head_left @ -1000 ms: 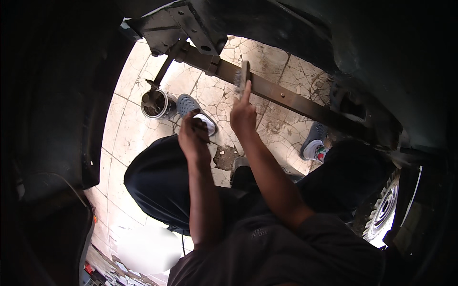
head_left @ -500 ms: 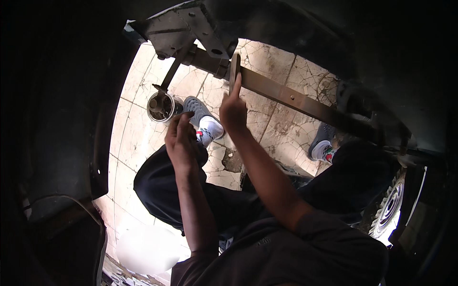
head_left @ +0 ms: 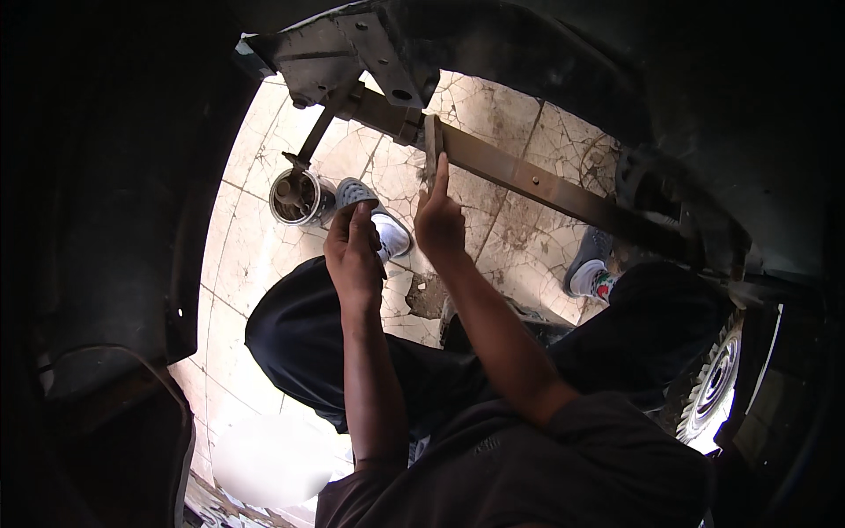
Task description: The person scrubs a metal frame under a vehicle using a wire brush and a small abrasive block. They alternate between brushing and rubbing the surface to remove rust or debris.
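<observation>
My right hand (head_left: 440, 222) is closed round a narrow, flat, grey-brown tool (head_left: 432, 141), its index finger stretched along the side. The tool stands crosswise against a long rusty flat metal bar (head_left: 493, 165), close to a dark clamp-like fitting (head_left: 409, 126); its exact kind does not show. To the left, my left hand (head_left: 354, 260) is raised with thumb and fingers pinched together. Something small and dark may be at its fingertips, too unclear to name. Beyond it on the floor is a round can (head_left: 273, 201) with dark parts inside.
A bracket with holes (head_left: 387, 62) and dark vehicle body panels (head_left: 97, 202) surround me. A dark rod (head_left: 321, 128) hangs above the can. My shoes (head_left: 356, 192) rest on cracked floor tiles (head_left: 242, 233). A toothed metal wheel (head_left: 715, 383) stands at the right.
My right hand and the tool have moved slightly toward me along the bar's side. My left hand has shifted a little to the right. The can stays in place.
</observation>
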`<action>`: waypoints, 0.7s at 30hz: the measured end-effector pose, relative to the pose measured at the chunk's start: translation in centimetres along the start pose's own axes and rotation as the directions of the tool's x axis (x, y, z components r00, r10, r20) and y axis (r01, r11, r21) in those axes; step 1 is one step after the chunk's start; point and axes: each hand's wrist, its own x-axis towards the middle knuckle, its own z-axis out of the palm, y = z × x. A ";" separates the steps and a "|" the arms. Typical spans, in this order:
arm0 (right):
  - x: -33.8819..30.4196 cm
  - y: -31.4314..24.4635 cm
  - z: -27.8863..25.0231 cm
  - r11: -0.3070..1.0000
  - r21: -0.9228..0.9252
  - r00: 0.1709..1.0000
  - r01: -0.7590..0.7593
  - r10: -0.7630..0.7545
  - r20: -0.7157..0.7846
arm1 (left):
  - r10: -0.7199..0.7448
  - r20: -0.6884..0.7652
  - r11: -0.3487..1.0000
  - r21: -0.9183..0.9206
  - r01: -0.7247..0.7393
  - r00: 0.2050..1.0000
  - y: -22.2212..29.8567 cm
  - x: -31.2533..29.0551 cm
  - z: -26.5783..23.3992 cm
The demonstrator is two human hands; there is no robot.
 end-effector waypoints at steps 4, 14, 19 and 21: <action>6.3 2.0 -1.0 0.997 -0.078 0.999 0.029 -0.030 -0.017 | -0.001 -0.005 0.998 0.068 0.001 1.000 -1.6 0.2 0.2; 1.1 6.2 -6.9 0.946 -0.316 0.960 -0.072 0.151 0.235 | -0.071 0.074 0.997 0.045 0.068 0.995 -1.8 -0.1 1.1; 1.2 9.2 -8.1 0.929 -0.366 0.970 -0.061 0.142 0.199 | -0.112 0.136 0.993 0.055 0.105 0.984 -2.3 -1.1 2.2; 4.1 9.1 -7.0 0.937 -0.337 0.983 -0.091 0.139 0.120 | -0.102 0.147 0.994 0.054 0.096 0.984 -3.2 -0.9 2.3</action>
